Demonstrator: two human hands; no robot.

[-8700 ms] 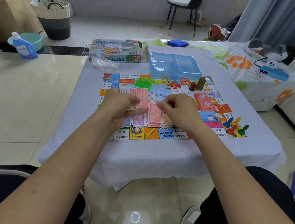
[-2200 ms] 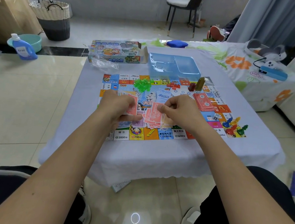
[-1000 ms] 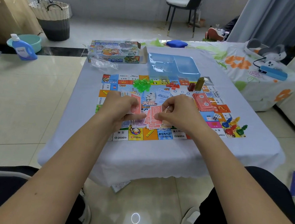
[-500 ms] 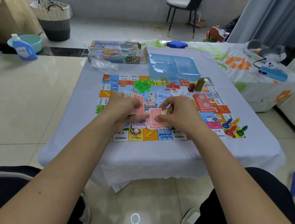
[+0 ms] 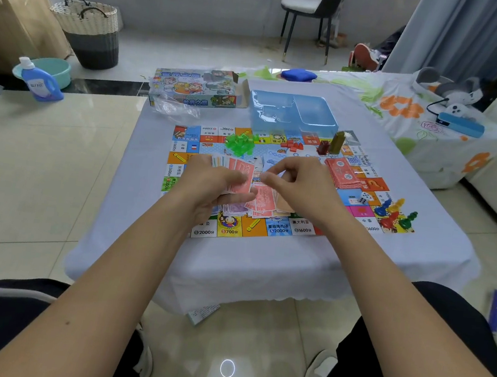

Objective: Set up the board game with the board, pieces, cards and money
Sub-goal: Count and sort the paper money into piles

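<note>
Money notes (image 5: 236,171) fan in left hand (image 5: 210,184); right hand (image 5: 300,185) fingers pinch one.

Both hands cover the board's (image 5: 182,162) middle and part of the notes (image 5: 262,202); print on the cards (image 5: 343,174) is too small to read.

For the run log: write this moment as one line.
stage: sorting money | left hand: holds fanned notes | right hand: pinching a note above loose pile | board: laid out
</note>
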